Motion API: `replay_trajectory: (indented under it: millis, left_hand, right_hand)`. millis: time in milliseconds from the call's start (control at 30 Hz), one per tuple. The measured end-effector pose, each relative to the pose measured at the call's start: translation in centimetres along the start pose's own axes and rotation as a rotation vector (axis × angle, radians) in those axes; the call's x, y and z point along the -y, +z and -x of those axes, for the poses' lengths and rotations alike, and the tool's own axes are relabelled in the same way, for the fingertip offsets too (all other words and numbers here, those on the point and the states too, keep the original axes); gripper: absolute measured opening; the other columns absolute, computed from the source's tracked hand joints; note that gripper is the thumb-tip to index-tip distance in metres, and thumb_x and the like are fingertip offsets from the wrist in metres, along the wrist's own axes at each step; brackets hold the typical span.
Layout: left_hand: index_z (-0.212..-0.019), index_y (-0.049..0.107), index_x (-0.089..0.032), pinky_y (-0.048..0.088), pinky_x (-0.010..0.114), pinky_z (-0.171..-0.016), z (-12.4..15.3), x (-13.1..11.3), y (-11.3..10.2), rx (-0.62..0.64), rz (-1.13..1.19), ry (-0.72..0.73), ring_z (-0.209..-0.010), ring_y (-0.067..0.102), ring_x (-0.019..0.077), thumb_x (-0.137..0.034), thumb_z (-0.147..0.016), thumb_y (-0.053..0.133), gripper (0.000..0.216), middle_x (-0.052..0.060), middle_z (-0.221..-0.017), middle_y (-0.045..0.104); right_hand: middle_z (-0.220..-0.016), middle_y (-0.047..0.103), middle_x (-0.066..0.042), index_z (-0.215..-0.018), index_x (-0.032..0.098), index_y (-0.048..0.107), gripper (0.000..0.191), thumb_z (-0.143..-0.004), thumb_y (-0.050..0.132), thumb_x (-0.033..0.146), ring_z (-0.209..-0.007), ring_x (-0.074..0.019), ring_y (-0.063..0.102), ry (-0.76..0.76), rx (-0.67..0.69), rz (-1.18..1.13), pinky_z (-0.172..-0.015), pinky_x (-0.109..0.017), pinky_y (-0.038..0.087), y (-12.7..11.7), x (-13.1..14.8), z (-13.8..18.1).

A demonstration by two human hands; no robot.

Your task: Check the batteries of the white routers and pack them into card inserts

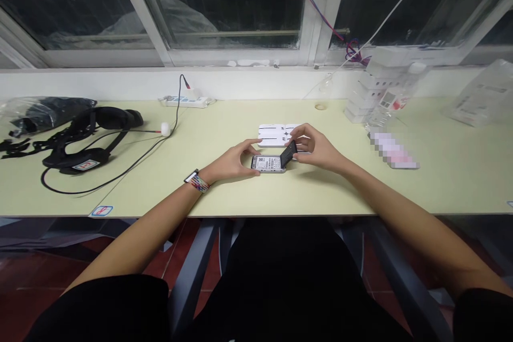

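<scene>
A small flat handheld device [267, 164] lies on the table with its back off, showing a printed white label inside. My left hand [236, 161] grips its left end, thumb on the near edge and fingers at the far edge. Between the thumb and fingers of my right hand [315, 147] is a black flat battery [288, 154]. It is tilted up, its lower edge at the device's right end. Just behind lies a white cover [272, 135] with black lines, partly hidden by my right hand.
On the left a black headset [92, 139] lies with its cable looping across the table [192, 139]. A power strip [187, 101] sits by the wall. To the right stand stacked white boxes [363, 93], a clear bottle [395, 99], a blurred pink-white packet [395, 150] and a plastic bag [484, 96].
</scene>
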State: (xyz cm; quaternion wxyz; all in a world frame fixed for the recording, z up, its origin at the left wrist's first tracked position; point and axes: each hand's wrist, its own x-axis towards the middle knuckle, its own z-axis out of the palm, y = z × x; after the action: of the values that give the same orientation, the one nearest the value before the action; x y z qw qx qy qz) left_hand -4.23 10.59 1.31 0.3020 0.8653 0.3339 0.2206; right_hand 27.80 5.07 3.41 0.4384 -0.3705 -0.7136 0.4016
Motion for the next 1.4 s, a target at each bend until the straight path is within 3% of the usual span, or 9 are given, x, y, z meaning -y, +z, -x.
replay_trajectory:
  millis: [267,500,700,867,1133,1400]
  left_hand:
    - [-0.166,0.044,-0.029,0.047,0.052,-0.122,0.1,0.1,0.0,-0.001,0.000,-0.013,-0.134,0.069,0.0341,-0.042,-0.081,0.093,0.098,0.010,-0.134,0.076]
    - [-0.164,0.046,-0.031,0.046,0.052,-0.122,0.0,-0.4,0.0,0.005,0.024,-0.005,-0.134,0.069,0.0346,-0.043,-0.081,0.093,0.096,0.009,-0.133,0.076]
    - [-0.160,0.049,-0.029,0.049,0.051,-0.118,0.0,-0.6,0.0,0.001,0.017,-0.030,-0.131,0.068,0.0342,-0.043,-0.080,0.093,0.092,0.010,-0.134,0.075]
    - [-0.160,0.051,-0.031,0.051,0.049,-0.116,0.0,-0.3,0.0,-0.009,0.010,-0.012,-0.129,0.069,0.0339,-0.041,-0.080,0.093,0.090,0.009,-0.133,0.074]
    - [-0.155,0.054,-0.029,0.054,0.047,-0.113,0.0,-0.8,0.0,-0.017,0.023,0.001,-0.126,0.070,0.0329,-0.038,-0.080,0.090,0.084,0.008,-0.138,0.072]
    - [-0.152,0.057,-0.028,0.054,0.046,-0.110,0.0,-0.6,0.0,-0.014,0.023,-0.003,-0.125,0.070,0.0329,-0.038,-0.079,0.092,0.082,0.008,-0.134,0.074]
  right_hand:
    - [-0.124,0.071,-0.006,-0.125,0.030,0.056,0.060,-0.072,0.084,0.025,-0.111,-0.0270,0.076,-0.026,0.030,0.102,-0.106,-0.054,0.063,2.3,1.4,-2.2]
    - [-0.113,0.074,-0.004,-0.107,0.027,0.066,0.032,-0.077,0.078,0.026,-0.101,-0.0260,0.076,-0.128,0.089,0.286,-0.102,-0.052,0.063,3.7,1.4,-3.5]
    - [-0.111,0.076,-0.004,-0.100,0.026,0.071,0.022,-0.079,0.076,0.022,-0.101,-0.0263,0.075,-0.153,0.137,0.367,-0.095,-0.046,0.061,3.7,1.4,-4.1]
    - [-0.105,0.075,-0.003,-0.095,0.026,0.072,0.018,-0.078,0.075,0.019,-0.095,-0.0247,0.072,-0.172,0.189,0.459,-0.084,-0.040,0.056,3.9,2.1,-4.6]
    - [-0.091,0.070,-0.001,-0.087,0.025,0.069,0.013,-0.078,0.074,0.016,-0.087,-0.0221,0.062,-0.212,0.395,0.531,-0.072,-0.036,0.042,4.6,3.1,-6.4]
    - [-0.086,0.067,-0.001,-0.082,0.025,0.065,0.017,-0.077,0.078,0.014,-0.082,-0.0205,0.060,-0.192,0.411,0.554,-0.068,-0.034,0.039,4.6,3.4,-6.5]
